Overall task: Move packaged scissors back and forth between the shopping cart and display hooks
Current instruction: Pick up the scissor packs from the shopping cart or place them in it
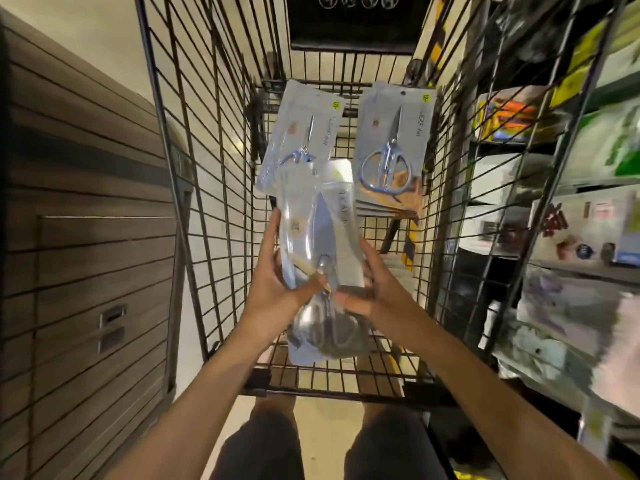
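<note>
I look down into a black wire shopping cart (221, 174). Both hands hold one clear-fronted pack of scissors (318, 244) above the cart's near end. My left hand (277, 282) grips its left edge with the thumb over the front. My right hand (374, 289) grips its right edge. Further in, a pack of blue-handled scissors (301, 133) leans at the cart's far left. A stack of like packs (391, 150) lies at the far right, with blue-handled scissors showing on top.
A brown slatted wall panel (86, 237) runs along the left of the cart. Store shelves with packaged goods (571, 220) stand close on the right. My legs and the pale floor (322, 427) show below the cart's near rim.
</note>
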Demonstrator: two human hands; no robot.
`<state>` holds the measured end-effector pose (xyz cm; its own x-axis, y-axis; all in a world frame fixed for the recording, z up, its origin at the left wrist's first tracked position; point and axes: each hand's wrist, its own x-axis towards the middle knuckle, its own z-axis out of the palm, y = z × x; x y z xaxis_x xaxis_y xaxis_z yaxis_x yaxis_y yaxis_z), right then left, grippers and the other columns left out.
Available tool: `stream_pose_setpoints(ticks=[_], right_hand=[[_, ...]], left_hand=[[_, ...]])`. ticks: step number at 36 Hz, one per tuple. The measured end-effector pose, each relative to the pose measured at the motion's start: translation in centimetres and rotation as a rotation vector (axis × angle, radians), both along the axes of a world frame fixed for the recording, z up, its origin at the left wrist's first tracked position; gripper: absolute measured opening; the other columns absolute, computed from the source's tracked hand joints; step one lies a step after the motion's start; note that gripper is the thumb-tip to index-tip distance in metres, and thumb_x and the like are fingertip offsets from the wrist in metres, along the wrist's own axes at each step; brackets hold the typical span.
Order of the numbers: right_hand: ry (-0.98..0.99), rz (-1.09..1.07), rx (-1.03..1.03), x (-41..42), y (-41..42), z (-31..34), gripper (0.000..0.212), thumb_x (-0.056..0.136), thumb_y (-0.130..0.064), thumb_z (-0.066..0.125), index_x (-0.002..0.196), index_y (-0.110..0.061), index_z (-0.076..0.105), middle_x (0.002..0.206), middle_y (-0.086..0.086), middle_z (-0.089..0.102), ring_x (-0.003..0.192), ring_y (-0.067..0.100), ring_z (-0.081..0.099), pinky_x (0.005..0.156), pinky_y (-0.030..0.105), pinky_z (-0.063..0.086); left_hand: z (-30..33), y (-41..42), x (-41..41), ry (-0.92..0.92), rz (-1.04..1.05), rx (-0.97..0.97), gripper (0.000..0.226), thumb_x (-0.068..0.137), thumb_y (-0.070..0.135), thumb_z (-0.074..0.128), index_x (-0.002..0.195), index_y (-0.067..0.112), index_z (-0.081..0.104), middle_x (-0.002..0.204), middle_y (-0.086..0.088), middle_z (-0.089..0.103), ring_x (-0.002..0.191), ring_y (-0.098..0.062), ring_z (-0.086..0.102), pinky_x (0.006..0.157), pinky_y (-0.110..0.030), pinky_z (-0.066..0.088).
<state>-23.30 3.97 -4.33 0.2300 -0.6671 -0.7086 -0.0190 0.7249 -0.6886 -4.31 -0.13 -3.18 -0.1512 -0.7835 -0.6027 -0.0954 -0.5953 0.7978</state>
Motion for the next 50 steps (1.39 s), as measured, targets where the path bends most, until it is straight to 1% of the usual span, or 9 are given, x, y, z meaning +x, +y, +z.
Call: stream_pose_setpoints(ticks=[5,14,25,30,32,36,40,44,50], right_hand=[[0.333,-0.053,0.003,-1.6,-0.1,-1.7,0.076,0.090,-0.021,0.074,0.153,-0.036,0.034,0.127,-0.011,0.058,0.108,0.003,0.062,0.093,0.029,0.056],[0.744,0.530,-0.288,-1.3,3.0,-7.4,0.081,0.079,-0.032,0.084,0.148,-0.028,0.041,0.145,-0.004,0.051,0.135,0.019,0.044,0.114,0.043,0.040],[0.790,0.800,-0.446,-0.5,2.5,-7.6,0.074,0.084,-0.018,0.077,0.149,-0.023,0.042,0.136,0.007,0.063,0.122,0.030,0.059,0.101,0.047,0.050],[0.758,0.946,-0.561,-0.9,0.8,-7.4,0.031,0.088,-0.020,0.071,0.118,-0.028,0.065,0.110,-0.004,0.071,0.101,0.021,0.067,0.084,0.042,0.057],[0.686,0.912,-0.472,-1.1,0.2,-6.4,0.019,0.094,-0.025,0.062,0.112,-0.026,0.068,0.109,-0.003,0.069,0.100,0.020,0.064,0.086,0.042,0.056],[0.640,0.867,-0.366,-1.7,0.0,-3.9,0.042,0.096,-0.025,0.062,0.137,-0.022,0.057,0.139,-0.001,0.056,0.123,0.021,0.056,0.106,0.036,0.048],[0.656,0.807,-0.237,-2.8,0.0,1.0,0.062,0.092,-0.028,0.071,0.147,-0.017,0.046,0.144,0.005,0.056,0.119,0.024,0.062,0.101,0.032,0.048],[0.644,0.577,-0.110,-4.1,0.3,5.1,0.044,0.106,-0.027,0.045,0.149,-0.021,0.038,0.128,0.017,0.063,0.112,0.034,0.063,0.095,0.045,0.053],[0.459,0.110,-0.210,-5.7,-0.1,12.9,0.071,0.094,-0.007,0.067,0.142,-0.047,0.033,0.128,-0.016,0.061,0.109,0.008,0.066,0.093,0.042,0.058]], left_hand=[[0.3,-0.8,1.2,-0.077,-0.033,-0.064,0.112,0.078,0.003,0.084,0.160,0.037,0.016,0.160,0.010,0.038,0.146,-0.011,0.040,0.113,-0.052,0.045],[0.0,-1.8,3.0,-0.190,-0.056,-0.143,0.111,0.084,-0.001,0.077,0.155,0.056,0.014,0.162,0.001,0.036,0.148,-0.024,0.039,0.115,-0.059,0.037],[1.3,-2.1,3.0,-0.269,-0.077,-0.188,0.107,0.083,-0.005,0.076,0.161,0.035,0.014,0.161,0.029,0.025,0.148,0.000,0.030,0.121,-0.045,0.035],[2.4,-2.5,3.1,-0.290,-0.122,-0.219,0.107,0.084,-0.005,0.075,0.161,0.035,0.013,0.165,0.022,0.022,0.150,-0.001,0.026,0.122,-0.043,0.033],[3.2,-2.5,3.1,-0.285,-0.114,-0.215,0.107,0.084,-0.007,0.074,0.161,0.037,0.014,0.164,0.021,0.024,0.150,-0.003,0.029,0.120,-0.045,0.036],[5.6,-2.7,3.0,-0.305,-0.111,-0.223,0.108,0.085,-0.006,0.075,0.159,0.045,0.014,0.162,0.023,0.029,0.148,-0.002,0.033,0.119,-0.046,0.038],[9.4,-2.7,2.5,-0.318,-0.105,-0.279,0.104,0.085,-0.007,0.073,0.161,0.035,0.015,0.157,0.032,0.027,0.144,0.011,0.029,0.119,-0.032,0.037],[13.9,-2.6,2.2,-0.364,-0.100,-0.335,0.103,0.084,-0.006,0.074,0.161,0.027,0.015,0.155,0.029,0.026,0.135,0.025,0.027,0.104,0.001,0.030],[20.4,-1.9,2.2,-0.400,-0.091,-0.398,0.103,0.086,0.000,0.075,0.162,0.031,0.012,0.166,0.018,0.020,0.152,-0.003,0.022,0.124,-0.039,0.027]])
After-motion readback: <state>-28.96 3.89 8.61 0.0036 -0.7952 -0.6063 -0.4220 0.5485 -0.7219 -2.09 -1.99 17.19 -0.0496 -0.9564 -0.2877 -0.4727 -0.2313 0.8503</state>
